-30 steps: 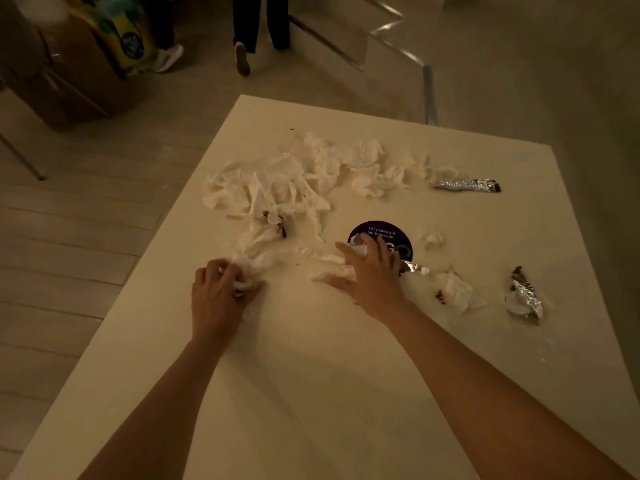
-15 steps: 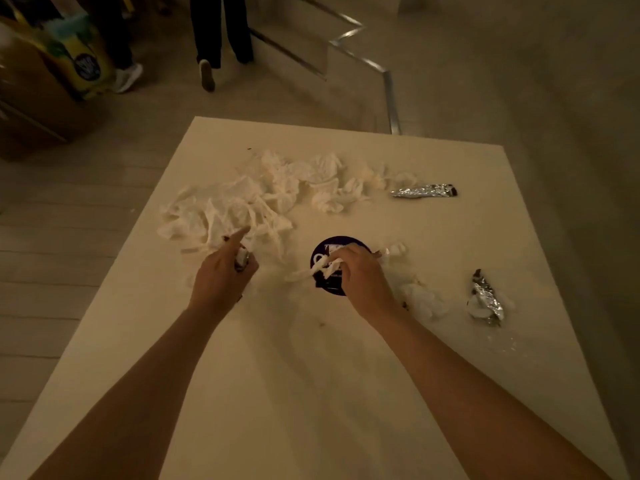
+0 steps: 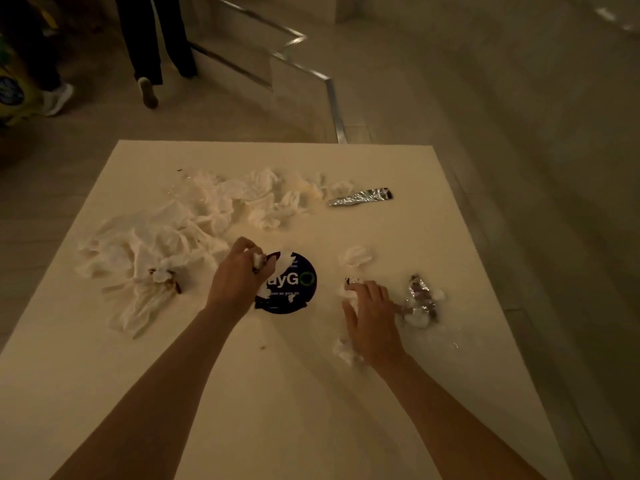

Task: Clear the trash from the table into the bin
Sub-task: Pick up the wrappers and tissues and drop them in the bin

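A pile of crumpled white tissues (image 3: 166,237) spreads over the left and far part of the cream table (image 3: 277,410). My left hand (image 3: 239,275) is closed on small tissue scraps just left of a dark round sticker (image 3: 294,289). My right hand (image 3: 370,317) lies spread over tissue bits (image 3: 346,351) and a small foil piece, right of the sticker. A crumpled foil wrapper (image 3: 420,296) sits just right of that hand. A flat foil wrapper (image 3: 360,197) lies at the far side. One loose tissue (image 3: 355,256) rests above my right hand. No bin is in view.
Beyond the table's far edge, a person's legs (image 3: 156,46) walk away on the floor. A yellow bag (image 3: 14,91) stands at the far left. A metal-edged step (image 3: 311,74) runs behind the table.
My left hand moved right to the sticker's edge, holding tissue scraps. My right hand left the sticker and shifted right onto the scraps beside the crumpled foil. The camera view tilted.
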